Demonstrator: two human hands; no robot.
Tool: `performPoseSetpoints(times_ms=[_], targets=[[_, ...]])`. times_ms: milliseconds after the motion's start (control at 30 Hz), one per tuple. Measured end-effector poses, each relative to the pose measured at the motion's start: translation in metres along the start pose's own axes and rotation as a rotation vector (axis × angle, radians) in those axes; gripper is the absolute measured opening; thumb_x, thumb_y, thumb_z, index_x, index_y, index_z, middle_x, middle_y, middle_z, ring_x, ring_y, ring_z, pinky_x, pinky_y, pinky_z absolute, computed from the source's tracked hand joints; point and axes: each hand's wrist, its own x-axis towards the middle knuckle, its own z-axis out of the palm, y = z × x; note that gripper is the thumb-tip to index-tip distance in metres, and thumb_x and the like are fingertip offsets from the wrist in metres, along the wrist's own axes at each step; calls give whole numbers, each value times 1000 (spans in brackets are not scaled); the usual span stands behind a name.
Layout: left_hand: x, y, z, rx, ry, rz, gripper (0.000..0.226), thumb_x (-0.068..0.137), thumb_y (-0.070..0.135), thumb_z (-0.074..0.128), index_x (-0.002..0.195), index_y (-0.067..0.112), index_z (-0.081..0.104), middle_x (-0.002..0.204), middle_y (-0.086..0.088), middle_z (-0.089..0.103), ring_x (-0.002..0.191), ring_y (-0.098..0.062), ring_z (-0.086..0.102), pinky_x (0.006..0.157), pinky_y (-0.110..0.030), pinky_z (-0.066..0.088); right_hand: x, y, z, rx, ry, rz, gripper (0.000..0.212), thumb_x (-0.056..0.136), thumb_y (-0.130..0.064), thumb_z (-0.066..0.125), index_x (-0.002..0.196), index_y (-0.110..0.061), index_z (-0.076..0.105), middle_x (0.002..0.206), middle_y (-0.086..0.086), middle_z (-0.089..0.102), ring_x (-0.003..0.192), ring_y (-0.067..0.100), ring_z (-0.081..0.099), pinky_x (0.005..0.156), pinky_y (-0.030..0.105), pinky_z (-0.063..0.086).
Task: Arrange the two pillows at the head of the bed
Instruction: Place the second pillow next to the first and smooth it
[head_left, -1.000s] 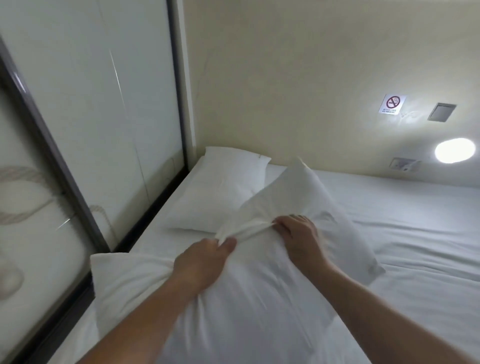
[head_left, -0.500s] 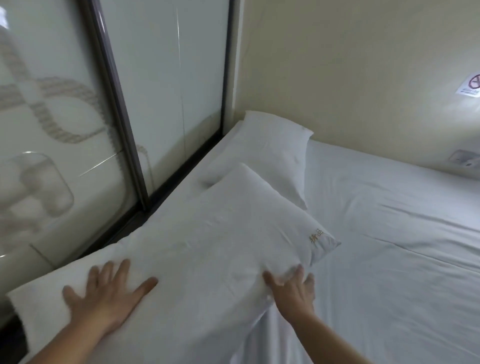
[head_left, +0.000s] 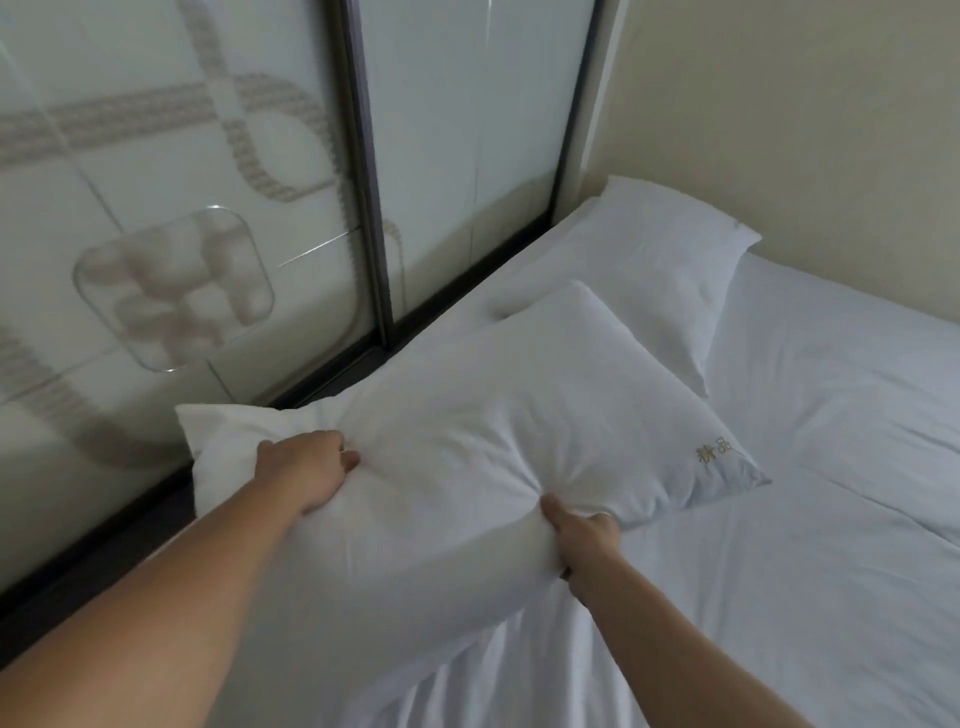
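Observation:
A white pillow with gold embroidery (head_left: 493, 415) lies across the bed next to the glass partition. My left hand (head_left: 306, 467) grips its fabric near the left end, fingers curled into the cloth. My right hand (head_left: 582, 535) pinches the near edge, bunching the cover. A second white pillow (head_left: 649, 270) lies flat in the far corner where the glass meets the beige wall, and the near pillow's far end overlaps it slightly.
The white bed sheet (head_left: 831, 493) stretches to the right, lightly creased. A frosted glass partition (head_left: 208, 208) with a dark frame runs along the left side of the bed. The beige wall (head_left: 805, 130) stands behind the far pillow.
Both hands lay flat on the near pillow half a second ago; now they clutch its fabric. The pillow has shifted a little toward the far corner and the view has turned left.

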Motion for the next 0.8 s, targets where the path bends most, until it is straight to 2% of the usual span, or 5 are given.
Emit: performPoseSetpoints(times_ms=[233,367,500,633,800], targets=[[-31,-10,-14,84,78,44,30,95,40,39,100,20,60,114,-7,64,105,-30,57,82,-37,39,2,6,-1,-9,126,-127,32,69,-18,82,89,-8,59,102,16,61,87,32,58,84,39,48],[-60,-31,-56,-38,25,100,32,93,41,42,73,18,52,90,-5,63,86,-27,58,69,-33,41,-13,-25,-16,74,135,-231,57,70,-13,76,123,-8,56,109,11,61,98,32,60,86,37,48],[-98,-39,-33,-103,90,152,39,91,48,43,65,20,49,73,5,57,76,-20,56,65,-34,36,-24,-33,-32,-8,128,-283,41,75,-20,68,113,-6,62,93,14,66,83,32,62,74,37,50],[-109,-49,14,-101,-9,-10,29,89,56,40,88,34,60,107,7,58,109,-23,54,100,-49,33,-25,-7,-44,-151,33,-21,49,86,-35,60,117,3,54,91,16,56,90,36,54,84,44,46],[-98,-82,44,-303,-155,-347,110,63,94,27,147,23,26,151,-7,38,134,-35,38,110,-58,17,-39,25,-36,-131,-152,128,66,87,-61,48,128,-9,48,130,17,54,116,39,52,99,57,42]])
